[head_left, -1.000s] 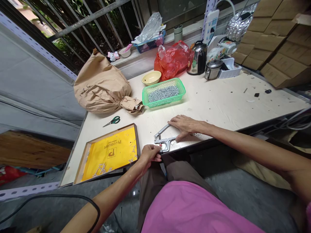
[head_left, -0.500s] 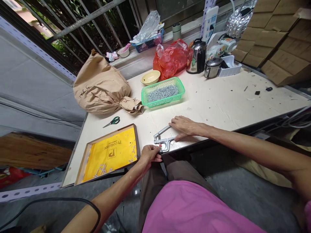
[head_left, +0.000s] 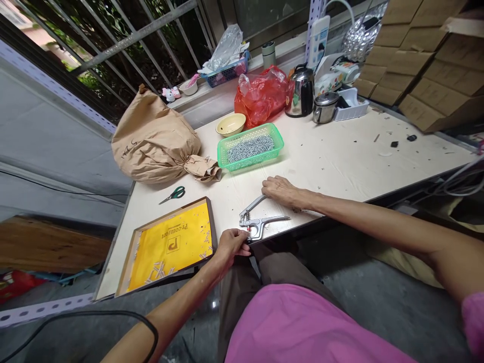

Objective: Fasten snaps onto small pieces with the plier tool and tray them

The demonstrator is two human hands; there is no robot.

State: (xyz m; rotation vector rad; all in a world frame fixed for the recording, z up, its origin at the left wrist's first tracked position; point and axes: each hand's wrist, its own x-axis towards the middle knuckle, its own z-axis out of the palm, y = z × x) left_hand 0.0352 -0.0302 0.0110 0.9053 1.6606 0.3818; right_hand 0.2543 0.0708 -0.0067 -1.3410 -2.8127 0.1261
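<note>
Silver spring-loaded hand pliers lie by the table's front edge with their two handles spread apart. My right hand is curled over the end of the upper handle; the lower handle lies uncovered below it. At the jaw end, beside a small red part, my left hand is closed in a pinch. Whatever is between its fingertips is too small to make out. Left of that hand is a shallow tray with a yellow printed sheet, on which small metallic pieces are scattered.
Green-handled scissors lie behind the tray. A green basket of small metal parts stands farther back, near a tied brown paper bag, a yellow bowl, a red plastic bag and a kettle. Cardboard boxes are stacked right.
My right hand has come off the lower handle and is now curled on the upper one only. My left hand stays at the jaw. The whole view has shifted slightly.
</note>
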